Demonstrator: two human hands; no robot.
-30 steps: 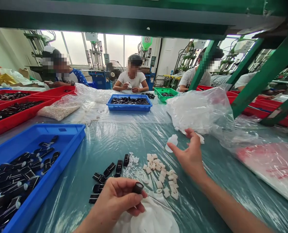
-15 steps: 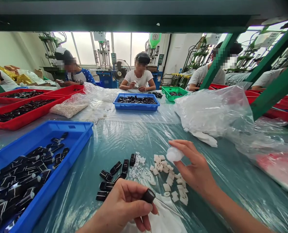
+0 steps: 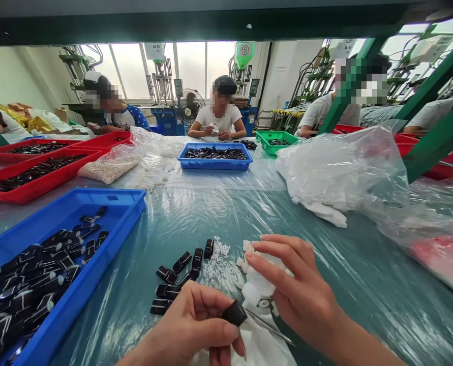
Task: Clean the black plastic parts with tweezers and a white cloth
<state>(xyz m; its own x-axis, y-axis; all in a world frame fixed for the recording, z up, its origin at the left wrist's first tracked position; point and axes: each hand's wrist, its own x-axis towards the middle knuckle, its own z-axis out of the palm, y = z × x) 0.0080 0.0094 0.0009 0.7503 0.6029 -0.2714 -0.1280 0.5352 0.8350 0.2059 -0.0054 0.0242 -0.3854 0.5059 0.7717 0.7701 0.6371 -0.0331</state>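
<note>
My left hand [image 3: 199, 325] pinches a small black cap-like piece [image 3: 234, 313] between thumb and fingers. To its right, my right hand [image 3: 298, 290] is over the pile of small white pieces [image 3: 246, 247], its fingers spread. Beneath those fingers lies a soft white wad [image 3: 259, 282]; whether the thumb touches it is hidden. A thin metal pointed tool [image 3: 270, 328] rests on a white cloth [image 3: 262, 351] below the hands. Several black glossy pieces [image 3: 182, 262] lie left of tiny white scraps [image 3: 220, 249].
A large blue tray [image 3: 137, 203] of black parts fills the left side. Red trays [image 3: 5, 195], a smaller blue tray [image 3: 215, 164] and a green tray [image 3: 262, 137] stand farther back. Plastic bags [image 3: 336, 173] lie right. Several people sit opposite; green beams [image 3: 348, 86] frame the table.
My right hand has moved down and left, and its fingers have spread; the white wad it pinched is now lower, under them. My left hand still holds the black piece, turned slightly.
</note>
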